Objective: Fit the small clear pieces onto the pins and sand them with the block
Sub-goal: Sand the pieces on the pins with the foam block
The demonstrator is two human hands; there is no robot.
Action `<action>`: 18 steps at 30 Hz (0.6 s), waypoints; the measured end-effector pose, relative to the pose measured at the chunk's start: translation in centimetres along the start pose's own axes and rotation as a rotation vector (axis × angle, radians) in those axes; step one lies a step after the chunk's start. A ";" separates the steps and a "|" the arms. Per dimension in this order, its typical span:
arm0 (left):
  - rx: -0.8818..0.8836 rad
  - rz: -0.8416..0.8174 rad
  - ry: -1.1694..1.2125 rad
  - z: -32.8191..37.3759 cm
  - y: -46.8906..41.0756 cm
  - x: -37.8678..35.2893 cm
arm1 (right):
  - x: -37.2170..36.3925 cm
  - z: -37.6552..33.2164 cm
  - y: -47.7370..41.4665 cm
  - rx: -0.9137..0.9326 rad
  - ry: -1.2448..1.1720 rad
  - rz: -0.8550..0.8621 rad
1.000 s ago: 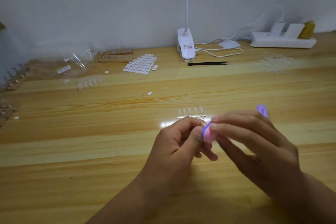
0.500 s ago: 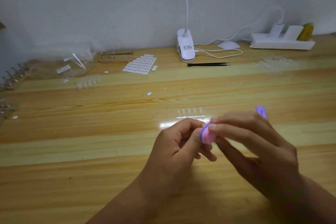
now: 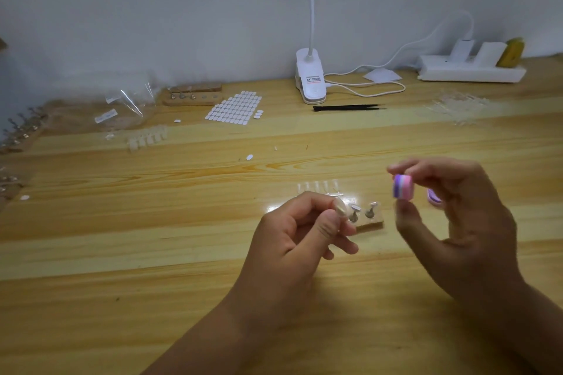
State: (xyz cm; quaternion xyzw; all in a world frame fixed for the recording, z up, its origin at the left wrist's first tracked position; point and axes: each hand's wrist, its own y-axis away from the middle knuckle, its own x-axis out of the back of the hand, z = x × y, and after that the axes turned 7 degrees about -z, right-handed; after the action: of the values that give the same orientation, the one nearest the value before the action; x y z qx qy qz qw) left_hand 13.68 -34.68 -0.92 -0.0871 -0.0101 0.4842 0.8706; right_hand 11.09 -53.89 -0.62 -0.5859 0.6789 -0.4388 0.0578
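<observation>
Left fingers (image 3: 329,224) pinch a small clear piece (image 3: 340,208); right fingers (image 3: 426,168) pinch the striped block (image 3: 402,187) (pink, purple), hands apart.

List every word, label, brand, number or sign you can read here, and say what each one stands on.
No text here can be read.
On the clip lamp base: a sticker with red and dark print, too small to read.
On the clear bags at the left: two white labels, blurred, unreadable.
On the sanding block in the right hand: coloured stripes only, no print.
On the small clear piece in the left hand: no marks visible.
</observation>
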 end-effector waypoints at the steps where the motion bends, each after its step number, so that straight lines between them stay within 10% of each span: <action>1: 0.002 0.000 -0.005 0.0 0.0 0.0 | 0.0 0.0 0.0 -0.059 -0.101 -0.009; 7: -0.010 -0.015 -0.033 -0.1 0.0 0.1 | -0.6 -1.0 0.8 -0.025 -0.083 -0.270; 18: -0.037 -0.044 -0.053 -0.3 0.1 0.0 | -1.1 -0.6 0.4 0.090 0.119 -0.182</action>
State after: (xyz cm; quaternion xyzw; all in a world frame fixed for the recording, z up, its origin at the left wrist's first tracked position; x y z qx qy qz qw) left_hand 13.63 -34.62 -1.24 -0.0902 -0.0438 0.4666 0.8788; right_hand 10.75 -52.69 -0.96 -0.6147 0.6049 -0.5061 0.0036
